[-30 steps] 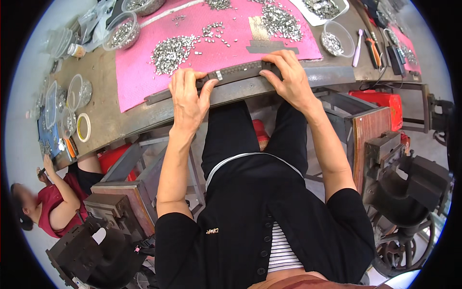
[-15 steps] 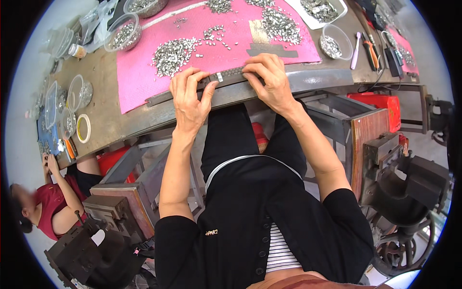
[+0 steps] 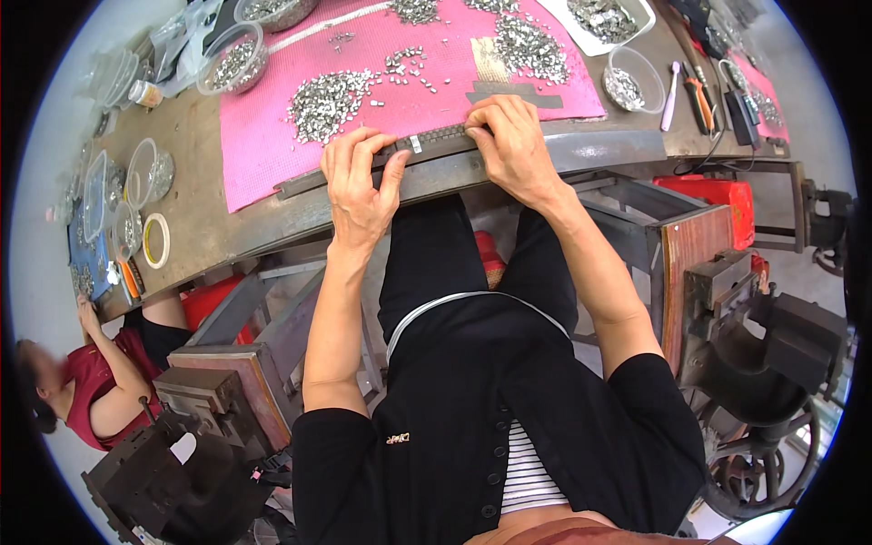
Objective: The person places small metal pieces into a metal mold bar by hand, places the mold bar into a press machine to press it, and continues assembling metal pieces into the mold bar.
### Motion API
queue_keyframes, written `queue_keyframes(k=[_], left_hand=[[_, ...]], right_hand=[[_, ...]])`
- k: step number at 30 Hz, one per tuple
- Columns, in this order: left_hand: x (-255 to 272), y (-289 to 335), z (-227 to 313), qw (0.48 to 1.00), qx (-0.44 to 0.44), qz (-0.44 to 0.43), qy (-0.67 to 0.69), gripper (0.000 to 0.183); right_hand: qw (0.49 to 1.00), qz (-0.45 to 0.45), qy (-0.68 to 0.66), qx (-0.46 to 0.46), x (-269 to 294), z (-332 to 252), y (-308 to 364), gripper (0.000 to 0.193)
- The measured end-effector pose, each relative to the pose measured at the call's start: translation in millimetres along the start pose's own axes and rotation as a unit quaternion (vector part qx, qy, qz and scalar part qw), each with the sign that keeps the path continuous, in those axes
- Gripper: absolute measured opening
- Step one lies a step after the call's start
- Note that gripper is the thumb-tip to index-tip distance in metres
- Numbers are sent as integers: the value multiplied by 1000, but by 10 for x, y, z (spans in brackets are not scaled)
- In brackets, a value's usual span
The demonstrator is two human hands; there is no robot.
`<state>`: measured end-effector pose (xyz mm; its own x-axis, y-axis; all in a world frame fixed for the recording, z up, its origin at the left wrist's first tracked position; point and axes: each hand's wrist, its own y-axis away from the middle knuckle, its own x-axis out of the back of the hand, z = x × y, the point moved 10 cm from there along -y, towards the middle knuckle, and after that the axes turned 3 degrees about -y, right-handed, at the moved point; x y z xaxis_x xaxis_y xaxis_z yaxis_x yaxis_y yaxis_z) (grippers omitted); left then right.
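Note:
A long dark metal strip [image 3: 447, 134] lies along the front edge of the bench, with a row of small dark segments in it. One small bright silver piece [image 3: 416, 143] sits on it between my hands. My left hand [image 3: 357, 186] is curled over the strip's left part, thumb on the near side and fingers on the far side. Toward the strip's right part, my right hand [image 3: 511, 150] has its thumb and forefinger pinched together at the row; what is between those fingertips is hidden. Beyond the hands, a heap of small silver metal pieces [image 3: 327, 104] rests on a pink mat [image 3: 263, 154].
More metal pieces [image 3: 531, 50] are piled at the mat's far right. Clear tubs [image 3: 636, 80] stand on both sides. Pliers [image 3: 698, 102] and a pink-handled brush [image 3: 671, 95] lie at right, a tape roll [image 3: 156, 241] at left. Another person [image 3: 109, 381] sits at the far left.
My right hand has shifted slightly right along the strip, and its fingers have drawn closer together. My left hand stays put. The other person's hands and head have moved a little.

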<state>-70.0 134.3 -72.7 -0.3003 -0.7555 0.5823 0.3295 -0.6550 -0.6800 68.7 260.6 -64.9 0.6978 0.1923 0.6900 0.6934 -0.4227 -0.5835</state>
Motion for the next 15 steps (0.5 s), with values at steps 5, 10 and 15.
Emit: queue_keyframes(k=[5, 10, 15], left_hand=[[-3, -1, 3, 1000, 0, 1, 4, 25], [7, 0, -3, 1000, 2, 2, 8, 25], [0, 4, 1, 1000, 2, 0, 8, 24]], right_hand=[[999, 9, -30, 14, 55, -17, 52, 16], [998, 38, 13, 39, -10, -118, 145, 21], [996, 84, -1, 15, 52, -96, 174, 19]])
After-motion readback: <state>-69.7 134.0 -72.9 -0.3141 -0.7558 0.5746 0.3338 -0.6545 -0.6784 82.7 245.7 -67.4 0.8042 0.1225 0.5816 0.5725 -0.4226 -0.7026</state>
